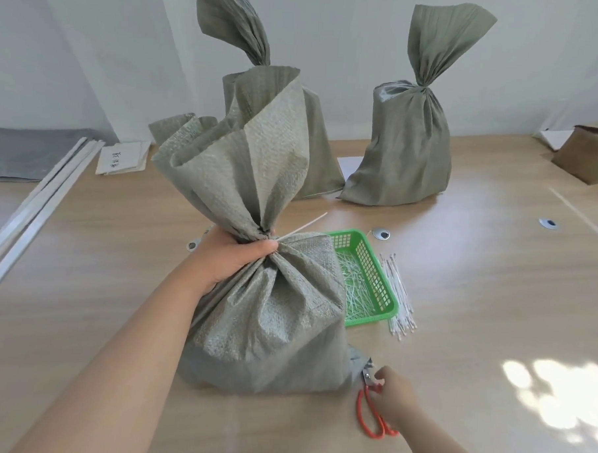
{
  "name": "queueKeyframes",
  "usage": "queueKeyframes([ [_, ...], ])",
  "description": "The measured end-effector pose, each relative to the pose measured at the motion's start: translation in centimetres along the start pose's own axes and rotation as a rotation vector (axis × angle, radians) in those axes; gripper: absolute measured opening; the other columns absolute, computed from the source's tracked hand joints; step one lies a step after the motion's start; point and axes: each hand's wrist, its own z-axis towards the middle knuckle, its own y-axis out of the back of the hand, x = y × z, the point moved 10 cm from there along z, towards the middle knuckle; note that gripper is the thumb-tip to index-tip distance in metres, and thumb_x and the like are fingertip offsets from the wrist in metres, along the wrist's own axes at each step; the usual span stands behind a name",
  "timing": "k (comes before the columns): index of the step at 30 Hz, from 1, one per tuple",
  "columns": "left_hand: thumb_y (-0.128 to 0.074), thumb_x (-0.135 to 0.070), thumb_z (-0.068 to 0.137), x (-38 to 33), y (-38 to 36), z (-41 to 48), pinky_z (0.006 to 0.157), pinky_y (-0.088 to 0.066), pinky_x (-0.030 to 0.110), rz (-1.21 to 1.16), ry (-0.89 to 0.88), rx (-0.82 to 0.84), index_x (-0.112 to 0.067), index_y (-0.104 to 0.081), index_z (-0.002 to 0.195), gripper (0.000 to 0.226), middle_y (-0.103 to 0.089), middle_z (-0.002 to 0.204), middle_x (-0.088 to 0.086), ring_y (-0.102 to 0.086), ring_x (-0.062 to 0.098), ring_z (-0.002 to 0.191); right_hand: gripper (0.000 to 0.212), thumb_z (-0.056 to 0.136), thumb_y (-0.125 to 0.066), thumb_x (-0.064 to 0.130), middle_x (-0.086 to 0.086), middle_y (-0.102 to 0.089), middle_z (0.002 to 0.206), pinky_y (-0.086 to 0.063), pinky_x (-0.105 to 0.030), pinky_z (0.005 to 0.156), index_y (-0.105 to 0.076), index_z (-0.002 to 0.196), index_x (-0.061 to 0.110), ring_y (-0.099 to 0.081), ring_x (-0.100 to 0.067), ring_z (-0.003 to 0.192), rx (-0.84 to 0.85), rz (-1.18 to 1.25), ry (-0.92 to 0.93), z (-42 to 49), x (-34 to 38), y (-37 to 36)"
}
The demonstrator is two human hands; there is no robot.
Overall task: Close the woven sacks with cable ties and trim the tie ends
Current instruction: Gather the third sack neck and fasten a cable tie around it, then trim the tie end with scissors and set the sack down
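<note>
now left hand (231, 257) grips the sack (269, 327) neck, right hand (395, 391) holds scissors (366, 376)

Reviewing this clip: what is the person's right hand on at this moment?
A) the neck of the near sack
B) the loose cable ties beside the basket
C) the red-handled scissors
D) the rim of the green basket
C: the right hand pinches the red-handled scissors lying on the table beside the near sack, whose neck the left hand holds.
</note>
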Motion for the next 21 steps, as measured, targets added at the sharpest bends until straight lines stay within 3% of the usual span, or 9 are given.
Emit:
queueKeyframes([
  [2, -0.080, -0.036, 0.068, 0.2, 0.1, 0.1, 0.096, -0.054, 0.036, -0.001, 0.003, -0.008, -0.028, -0.078, 0.092, 0.025, -0.078, 0.098, -0.009, -0.072, 0.010, 0.100, 0.018, 0.092, -0.055, 0.030, -0.005, -0.067, 0.112, -0.044, -0.030, 0.077, -0.045, 0.104, 0.021, -0.061, -0.025, 0.104, 0.005, -0.062, -0.015, -0.3, -0.9, -1.2],
  [4, -0.081, -0.036, 0.068, 0.3, 0.1, 0.1, 0.094, -0.054, 0.035, -0.003, 0.009, -0.010, -0.026, -0.078, 0.093, 0.028, -0.079, 0.097, -0.008, -0.072, 0.011, 0.099, 0.025, 0.089, -0.057, 0.024, -0.005, -0.064, 0.112, -0.040, -0.030, 0.072, -0.034, 0.099, 0.023, -0.060, -0.026, 0.098, -0.001, -0.095, -0.015, -0.5, -1.1, -1.9],
  [7, -0.080, -0.035, 0.070, 0.1, 0.0, 0.1, 0.091, -0.054, 0.032, -0.005, 0.003, -0.005, -0.024, -0.077, 0.096, 0.028, -0.078, 0.097, -0.008, -0.072, 0.010, 0.098, 0.027, 0.089, -0.056, 0.020, -0.007, -0.062, 0.110, -0.036, -0.028, 0.068, -0.030, 0.097, 0.022, -0.063, -0.028, 0.105, -0.029, -0.088, -0.034, -0.5, -1.1, -2.0],
  [13, -0.080, -0.033, 0.072, 0.2, 0.1, 0.1, 0.092, -0.054, 0.034, -0.011, -0.001, -0.009, -0.021, -0.077, 0.099, 0.030, -0.078, 0.098, -0.006, -0.072, 0.014, 0.100, 0.021, 0.092, -0.052, 0.035, -0.005, -0.068, 0.099, -0.042, -0.031, 0.069, -0.043, 0.103, 0.020, -0.065, -0.028, 0.100, -0.119, -0.021, -0.002, -1.3, -1.1, -1.1],
  [18, -0.087, -0.018, 0.076, 0.1, 0.3, 0.2, 0.092, -0.054, 0.035, -0.046, 0.011, -0.028, -0.018, -0.077, 0.102, 0.028, -0.079, 0.101, -0.004, -0.073, 0.013, 0.100, 0.034, 0.086, -0.062, 0.038, 0.006, -0.063, 0.078, -0.041, -0.028, 0.066, -0.053, 0.115, 0.024, -0.061, -0.022, 0.079, -0.161, 0.095, 0.018, -2.2, -2.5, 0.9],
  [21, -0.084, -0.010, 0.079, -0.3, 0.3, 0.2, 0.094, -0.056, 0.038, -0.067, 0.008, -0.040, -0.017, -0.076, 0.106, 0.029, -0.079, 0.103, -0.003, -0.073, 0.013, 0.101, 0.036, 0.081, -0.070, 0.029, 0.007, -0.066, 0.072, -0.050, -0.030, 0.069, -0.054, 0.113, 0.031, -0.062, -0.014, 0.072, -0.209, 0.251, 0.004, -2.7, -3.3, 2.8],
])
